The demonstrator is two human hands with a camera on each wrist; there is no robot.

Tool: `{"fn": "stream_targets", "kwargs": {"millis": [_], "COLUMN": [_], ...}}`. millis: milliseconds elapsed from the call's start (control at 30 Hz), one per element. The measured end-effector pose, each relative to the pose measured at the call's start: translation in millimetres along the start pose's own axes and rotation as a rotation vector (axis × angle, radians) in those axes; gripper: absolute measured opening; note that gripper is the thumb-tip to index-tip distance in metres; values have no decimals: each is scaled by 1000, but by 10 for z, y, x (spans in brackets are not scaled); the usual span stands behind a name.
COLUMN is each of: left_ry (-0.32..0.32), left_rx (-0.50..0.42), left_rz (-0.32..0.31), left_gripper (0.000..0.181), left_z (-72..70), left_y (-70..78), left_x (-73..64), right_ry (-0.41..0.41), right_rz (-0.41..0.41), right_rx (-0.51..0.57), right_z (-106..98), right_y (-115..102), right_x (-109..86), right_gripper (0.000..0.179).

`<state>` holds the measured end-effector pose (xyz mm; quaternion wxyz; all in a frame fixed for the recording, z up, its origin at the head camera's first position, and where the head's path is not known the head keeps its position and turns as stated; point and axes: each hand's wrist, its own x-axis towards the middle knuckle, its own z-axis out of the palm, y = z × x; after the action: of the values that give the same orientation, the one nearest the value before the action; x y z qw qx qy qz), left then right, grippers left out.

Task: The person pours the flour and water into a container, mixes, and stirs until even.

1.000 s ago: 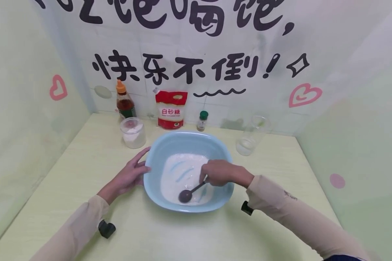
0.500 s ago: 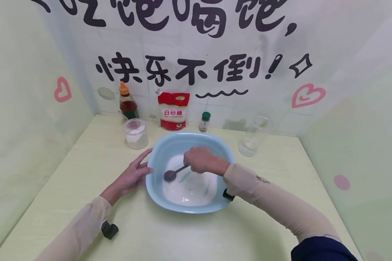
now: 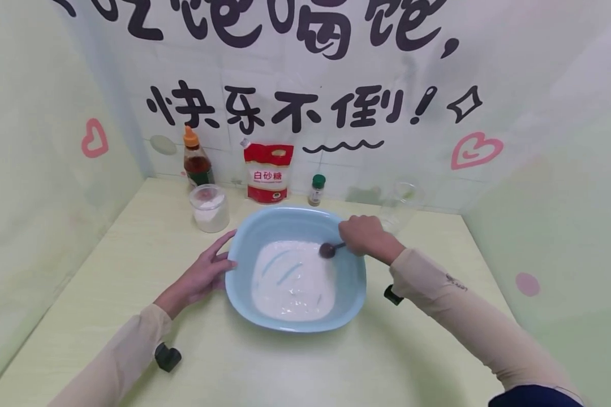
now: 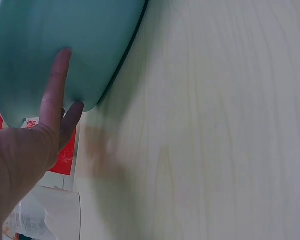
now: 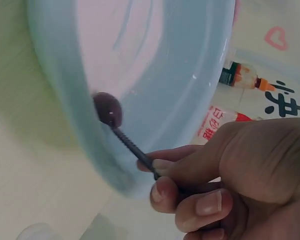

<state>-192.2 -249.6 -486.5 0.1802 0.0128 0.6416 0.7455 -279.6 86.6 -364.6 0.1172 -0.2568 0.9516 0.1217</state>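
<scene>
A light blue basin [image 3: 244, 226] holds a white, wet-looking layer [image 3: 292, 288] streaked with blue lines where the bottom shows through. My right hand [image 3: 365, 234] pinches the thin handle of a dark spoon [image 3: 327, 250] above the basin's right side. In the right wrist view, thumb and fingertips close on the handle, and the spoon's round bowl [image 5: 109, 109] is near the inner wall. My left hand [image 3: 203, 274] rests against the basin's left side, thumb at the rim. The left wrist view shows straight fingers [image 4: 54, 95] touching the outer wall [image 4: 85, 30].
Along the back stand an orange-capped sauce bottle [image 3: 197, 161], a clear tub of white powder [image 3: 210, 209], a red-and-white sugar pouch [image 3: 267, 174] and a small green-capped bottle [image 3: 317, 190]. A clear glass [image 3: 399, 206] is partly behind my right hand. Walls border the table's back and sides.
The spoon has gone from the basin's front to its left, then across to the upper right, held in my right hand. My left hand stays at the basin's left side.
</scene>
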Motion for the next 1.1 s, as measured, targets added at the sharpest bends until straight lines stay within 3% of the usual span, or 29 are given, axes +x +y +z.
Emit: {"fn": "stream_targets", "kwargs": {"millis": [133,267,400,500,800,967,1100], "left_ry": [3,1,3,-7,-12,-9,11], "left_rx": [3,10,6,0,-3,10,12], "left_rz": [-1,2,6,6,23,7,-4], "left_gripper": [83,83,83,83,83,82,82], "left_z": [-23,-37,-43,-35,-11,5,0], "left_y": [8,20,25,24,10,-2,-4], "left_x": [-16,-28,-25,-11,-4,-8,-18], "right_ry": [-83,-174,-233,-219,-51,43,48], "right_rz": [-43,-166,-280,-303,-286,-203,-101], "right_rx": [32,86,163,198,201,157,101], "right_z": [-29,-48,2,58,38,77,96], "right_y": [24,-55,-228,-392,-730,-615,-440], "right_x": [-177,-283,-255,-179,135,271,286], "right_gripper": [14,16,16,17,23,23,15]}}
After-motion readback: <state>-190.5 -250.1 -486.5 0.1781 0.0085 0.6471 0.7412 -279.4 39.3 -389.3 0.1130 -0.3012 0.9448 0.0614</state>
